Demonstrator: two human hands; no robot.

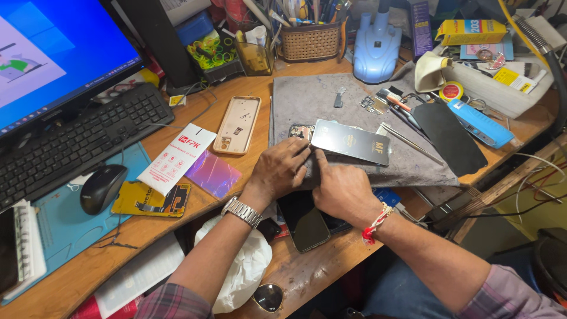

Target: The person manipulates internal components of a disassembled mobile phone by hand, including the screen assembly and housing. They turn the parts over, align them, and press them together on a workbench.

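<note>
wooden desk (248,94), grey mat (307,100), keyboard (77,142), mouse (101,188)

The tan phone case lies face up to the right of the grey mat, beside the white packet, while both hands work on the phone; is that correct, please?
Not quite: the tan phone case lies to the left of the grey mat, not the right. The head view shows it beside the white packet, while the left hand and right hand work on the phone.

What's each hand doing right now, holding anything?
Left hand: fingers curled, pressing on the dark phone screen panel at its near-left corner.
Right hand: fingers on the same panel's edge; a full grip cannot be told.
</note>
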